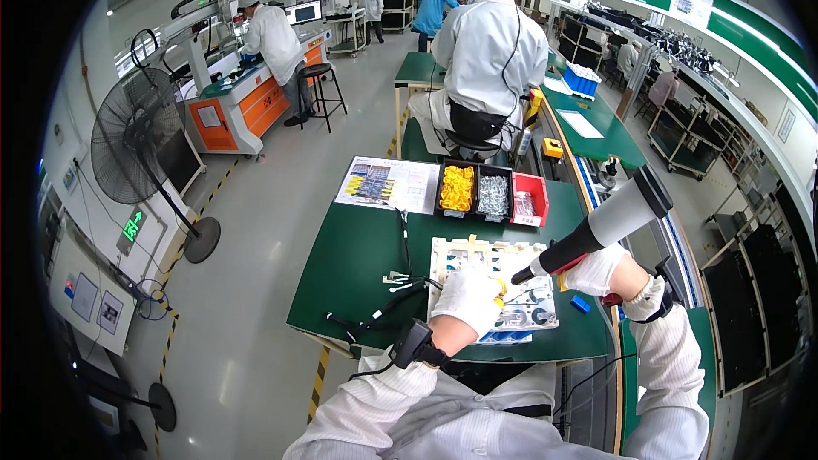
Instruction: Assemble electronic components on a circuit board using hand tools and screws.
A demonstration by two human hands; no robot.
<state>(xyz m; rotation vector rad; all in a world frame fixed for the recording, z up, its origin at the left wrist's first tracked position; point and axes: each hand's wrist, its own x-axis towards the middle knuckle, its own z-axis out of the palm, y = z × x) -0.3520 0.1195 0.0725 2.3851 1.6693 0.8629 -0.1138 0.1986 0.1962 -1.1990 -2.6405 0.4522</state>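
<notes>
Here right grip [592, 271] clasps grey-black tool [607, 220]; left grip [470, 296], closure unclear, overlaps fixture edge [443, 260].

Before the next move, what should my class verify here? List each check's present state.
1. White-gloved right hand grips the grey-and-black gun-shaped tool: ok.
2. White-gloved left hand is at the cream rectangular fixture: ok.
3. Thin black cables clear of the fixture: not ok; one reaches its left edge.
4. Black rectangular bin holds yellow parts: ok.
5. Tool's black tip touching anything: cannot tell.
</notes>
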